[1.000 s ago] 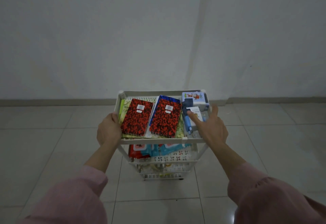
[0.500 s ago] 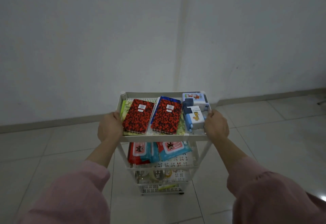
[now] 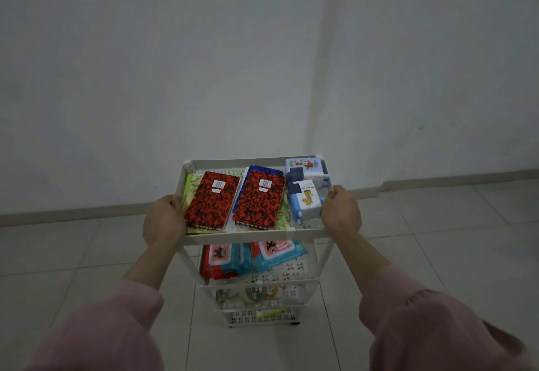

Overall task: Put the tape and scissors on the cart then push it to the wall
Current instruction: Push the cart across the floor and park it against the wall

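A white tiered cart point(image 3: 239, 236) stands on the tiled floor in front of me, close to a grey wall point(image 3: 204, 64). My left hand point(image 3: 163, 219) grips the top tray's left rim and my right hand point(image 3: 341, 213) grips its right rim. The top tray holds two red spiral notebooks point(image 3: 210, 200) and two small blue-and-white boxes point(image 3: 306, 198). On a lower shelf I make out clear tape rolls point(image 3: 256, 293), dim behind the perforated wall. The scissors I cannot pick out.
Colourful wipe packets point(image 3: 248, 257) lie on the middle shelf. The wall's baseboard point(image 3: 73, 214) runs just beyond the cart, and a vertical wall corner point(image 3: 318, 78) rises behind it. Tiled floor point(image 3: 437, 239) spreads to both sides.
My right hand came down from above the boxes and closed on the right rim. The cart with both hands has rolled closer to the wall, and my view has turned slightly.
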The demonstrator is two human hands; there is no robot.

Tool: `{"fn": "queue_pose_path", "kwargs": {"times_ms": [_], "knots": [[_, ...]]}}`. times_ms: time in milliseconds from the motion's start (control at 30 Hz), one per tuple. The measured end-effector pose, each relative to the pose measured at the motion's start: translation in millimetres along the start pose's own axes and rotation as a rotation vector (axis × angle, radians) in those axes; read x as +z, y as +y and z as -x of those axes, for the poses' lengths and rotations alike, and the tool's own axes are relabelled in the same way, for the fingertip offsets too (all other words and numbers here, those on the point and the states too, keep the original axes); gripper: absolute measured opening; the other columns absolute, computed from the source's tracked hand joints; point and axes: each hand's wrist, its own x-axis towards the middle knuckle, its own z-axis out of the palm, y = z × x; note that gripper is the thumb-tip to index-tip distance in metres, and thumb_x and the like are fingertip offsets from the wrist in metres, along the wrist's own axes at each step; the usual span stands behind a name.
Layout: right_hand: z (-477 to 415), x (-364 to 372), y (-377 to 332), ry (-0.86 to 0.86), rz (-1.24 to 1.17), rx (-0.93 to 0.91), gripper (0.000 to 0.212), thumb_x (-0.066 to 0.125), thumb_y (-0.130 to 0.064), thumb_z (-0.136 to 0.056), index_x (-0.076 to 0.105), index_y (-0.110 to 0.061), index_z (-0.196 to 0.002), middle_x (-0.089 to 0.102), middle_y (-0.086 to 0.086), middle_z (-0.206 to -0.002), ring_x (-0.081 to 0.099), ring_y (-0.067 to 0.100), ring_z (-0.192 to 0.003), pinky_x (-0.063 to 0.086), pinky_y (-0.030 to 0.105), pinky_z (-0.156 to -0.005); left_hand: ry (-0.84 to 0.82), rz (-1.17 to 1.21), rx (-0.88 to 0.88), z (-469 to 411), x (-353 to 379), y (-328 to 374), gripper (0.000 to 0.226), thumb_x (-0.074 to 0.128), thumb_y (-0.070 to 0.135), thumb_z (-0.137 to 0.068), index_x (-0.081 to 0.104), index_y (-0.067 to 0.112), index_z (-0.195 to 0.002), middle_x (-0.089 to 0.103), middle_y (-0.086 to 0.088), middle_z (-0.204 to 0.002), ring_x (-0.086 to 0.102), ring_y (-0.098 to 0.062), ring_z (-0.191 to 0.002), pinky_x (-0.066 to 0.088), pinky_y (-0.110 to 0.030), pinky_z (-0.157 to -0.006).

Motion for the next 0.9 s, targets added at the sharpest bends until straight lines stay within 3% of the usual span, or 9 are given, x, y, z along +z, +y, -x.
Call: {"fn": "queue_pose_path", "kwargs": {"times_ms": [233,500,900], "knots": [[-49,14,-29,-0.041,0.028,-0.048,0.033,0.028,-0.022,-0.100,0.054,-0.005,-0.111,0.063,0.019,-0.112,0.059,0.033,-0.102,0.036,0.030,-0.071,0.040,-0.002,-0.032,-38,16,21,0.042,0.033,0.024,-0.099,0.064,-0.003,-0.095,0.064,-0.031,-0.096,0.059,-0.041,-0.087,0.034,-0.033,-0.065],[-111,27,-56,-0.020,0.026,-0.073,0.035,0.027,-0.021,-0.101,0.055,-0.003,-0.110,0.063,0.021,-0.110,0.060,0.033,-0.099,0.035,0.029,-0.069,0.050,0.007,-0.028,-91,45,57,0.040,0.035,0.022,-0.098,0.065,-0.005,-0.098,0.064,-0.033,-0.100,0.059,-0.044,-0.093,0.034,-0.035,-0.067],[-209,47,-99,0.017,0.001,0.014,0.030,0.031,-0.017,-0.099,0.056,-0.003,-0.108,0.063,0.021,-0.111,0.059,0.034,-0.098,0.035,0.030,-0.069,-0.020,0.019,0.053,-196,96,123,0.042,0.033,0.022,-0.099,0.064,-0.005,-0.093,0.065,-0.030,-0.094,0.046,-0.029,-0.070,0.034,-0.033,-0.061]]}}
